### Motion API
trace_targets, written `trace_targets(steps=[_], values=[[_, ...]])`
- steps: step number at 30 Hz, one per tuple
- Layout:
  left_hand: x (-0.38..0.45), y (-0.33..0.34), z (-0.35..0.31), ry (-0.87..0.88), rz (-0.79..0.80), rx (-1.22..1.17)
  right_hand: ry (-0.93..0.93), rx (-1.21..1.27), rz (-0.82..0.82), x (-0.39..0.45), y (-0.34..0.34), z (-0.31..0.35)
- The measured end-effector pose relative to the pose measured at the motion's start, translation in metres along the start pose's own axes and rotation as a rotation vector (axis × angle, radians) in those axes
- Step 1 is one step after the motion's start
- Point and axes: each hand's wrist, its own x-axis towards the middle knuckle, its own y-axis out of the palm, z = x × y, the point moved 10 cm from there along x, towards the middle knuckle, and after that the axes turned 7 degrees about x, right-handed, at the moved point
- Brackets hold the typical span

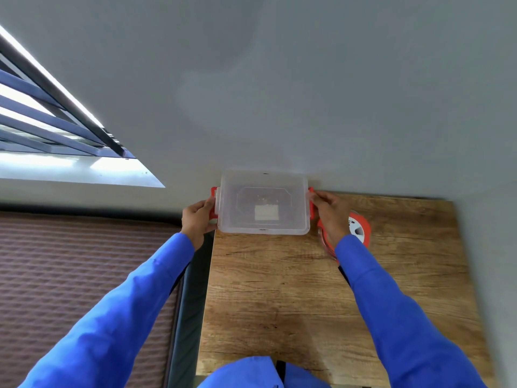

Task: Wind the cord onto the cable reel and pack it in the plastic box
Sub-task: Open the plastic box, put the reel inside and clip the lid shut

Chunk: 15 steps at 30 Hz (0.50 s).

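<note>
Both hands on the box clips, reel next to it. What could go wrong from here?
1. The plastic box sits at the far left corner of the table, with the left hand past the edge; a pull on the clip could slide it off.
2. The cable reel lies right under the right hand's wrist; the sleeve may knock it.

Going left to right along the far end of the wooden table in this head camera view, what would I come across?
Left hand → red latch → clear plastic box → right hand → orange cable reel, partly hidden behind that hand, then bare wooden table.
</note>
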Motion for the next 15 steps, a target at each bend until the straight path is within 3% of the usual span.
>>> trace_targets(steps=[3, 6, 11, 15], values=[[0.003, 0.006, 0.007, -0.015, 0.041, -0.012, 0.038, -0.004, -0.038, -0.003, -0.002, -0.006], [0.005, 0.007, 0.010, -0.005, -0.019, 0.000, 0.037, 0.002, -0.032, -0.005, -0.004, -0.010], [0.006, 0.010, 0.009, -0.010, -0.041, -0.018, -0.004, 0.033, 0.041, -0.008, 0.003, -0.006], [0.003, 0.009, 0.010, -0.004, -0.079, 0.025, 0.153, 0.203, 0.027, -0.001, 0.000, -0.024]])
